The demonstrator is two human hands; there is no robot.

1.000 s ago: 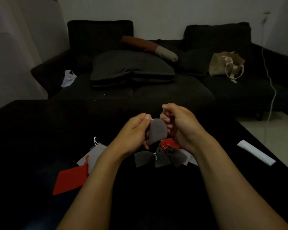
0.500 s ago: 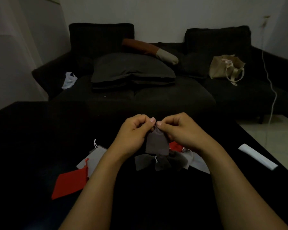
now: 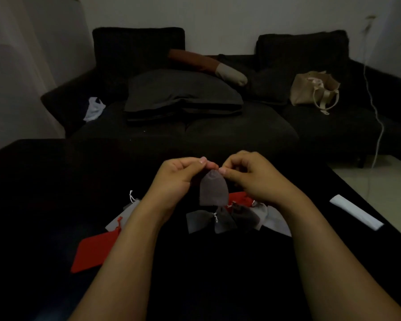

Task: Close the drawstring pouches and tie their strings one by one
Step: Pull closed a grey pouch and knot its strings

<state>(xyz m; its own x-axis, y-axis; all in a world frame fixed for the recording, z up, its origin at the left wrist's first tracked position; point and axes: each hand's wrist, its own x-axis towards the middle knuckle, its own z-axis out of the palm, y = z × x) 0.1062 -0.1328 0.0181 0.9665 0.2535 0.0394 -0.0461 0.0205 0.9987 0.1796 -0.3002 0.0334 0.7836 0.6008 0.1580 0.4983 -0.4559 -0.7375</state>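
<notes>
The grey drawstring pouch (image 3: 213,191) hangs upright above the black table (image 3: 44,181), long axis vertical, its gathered mouth pointing up and its flat bottom down. The left hand (image 3: 174,179) and right hand (image 3: 252,177) both pinch at its neck, fingertips nearly meeting; the strings are too dim to make out, and its contents cannot be seen. Below it lie three cinched grey pouches (image 3: 220,220) fanned together, a red pouch (image 3: 241,199) and pale grey pouches (image 3: 273,220) beside them. To the left lies a flat red pouch (image 3: 92,250).

Matt grey cloth pouch (image 3: 213,191); matt black table (image 3: 44,181).
</notes>
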